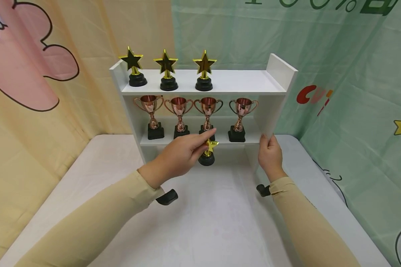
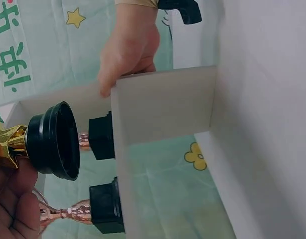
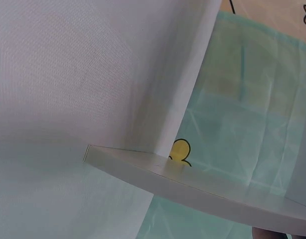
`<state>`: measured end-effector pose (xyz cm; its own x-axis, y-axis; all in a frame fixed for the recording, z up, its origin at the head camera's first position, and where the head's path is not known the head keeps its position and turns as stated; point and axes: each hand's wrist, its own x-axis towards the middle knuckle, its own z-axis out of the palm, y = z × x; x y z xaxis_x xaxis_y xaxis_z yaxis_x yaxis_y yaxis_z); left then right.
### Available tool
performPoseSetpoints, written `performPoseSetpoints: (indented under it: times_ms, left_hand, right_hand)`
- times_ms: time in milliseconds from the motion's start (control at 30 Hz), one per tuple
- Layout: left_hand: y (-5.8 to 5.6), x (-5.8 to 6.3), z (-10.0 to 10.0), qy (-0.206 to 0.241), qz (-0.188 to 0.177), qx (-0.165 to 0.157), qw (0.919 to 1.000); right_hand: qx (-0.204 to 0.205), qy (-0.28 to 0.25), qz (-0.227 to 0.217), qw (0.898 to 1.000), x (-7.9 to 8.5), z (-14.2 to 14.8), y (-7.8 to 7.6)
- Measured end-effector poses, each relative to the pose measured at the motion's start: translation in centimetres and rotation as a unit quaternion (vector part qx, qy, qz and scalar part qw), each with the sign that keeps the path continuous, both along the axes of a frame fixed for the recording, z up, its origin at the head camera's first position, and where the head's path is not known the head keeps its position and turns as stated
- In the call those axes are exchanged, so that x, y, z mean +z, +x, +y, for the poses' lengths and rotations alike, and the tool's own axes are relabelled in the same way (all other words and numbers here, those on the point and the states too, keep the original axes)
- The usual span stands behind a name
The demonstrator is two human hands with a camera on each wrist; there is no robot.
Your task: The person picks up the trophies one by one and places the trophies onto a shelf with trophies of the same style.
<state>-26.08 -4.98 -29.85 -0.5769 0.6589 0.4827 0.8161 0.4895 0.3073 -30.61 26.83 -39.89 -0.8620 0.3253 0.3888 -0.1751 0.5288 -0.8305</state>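
Observation:
My left hand [image 1: 178, 155] grips a gold star trophy [image 1: 206, 160] by its upper part, just in front of the middle shelf's front edge. In the left wrist view, the round black base [image 2: 53, 142] of this trophy shows beside the square black bases of copper cups. My right hand [image 1: 270, 154] holds the right side panel of the white shelf unit [image 1: 242, 79] at the height of the middle board. Several copper trophy cups [image 1: 242, 107] stand in a row on that board, one partly hidden behind my left hand. Three gold star trophies [image 1: 167, 65] stand upright on the top board.
The shelf unit stands on a table [image 1: 194, 230] with a white cloth. A printed curtain [image 1: 347, 66] hangs behind and at both sides. Dark wrist pieces [image 1: 167, 197] stick out below each sleeve. The unit's side panel and lower board [image 3: 158, 179] fill much of the right wrist view.

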Motion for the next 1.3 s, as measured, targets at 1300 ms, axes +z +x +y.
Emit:
performPoseSetpoints:
  times_ms: [1300]
  left_hand:
    - [-2.1, 9.3, 4.3, 0.058, 0.074, -0.027, 0.9952]
  right_hand:
    - [-0.002, 0.014, 0.019, 1.0, -0.2, 0.2, -0.1]
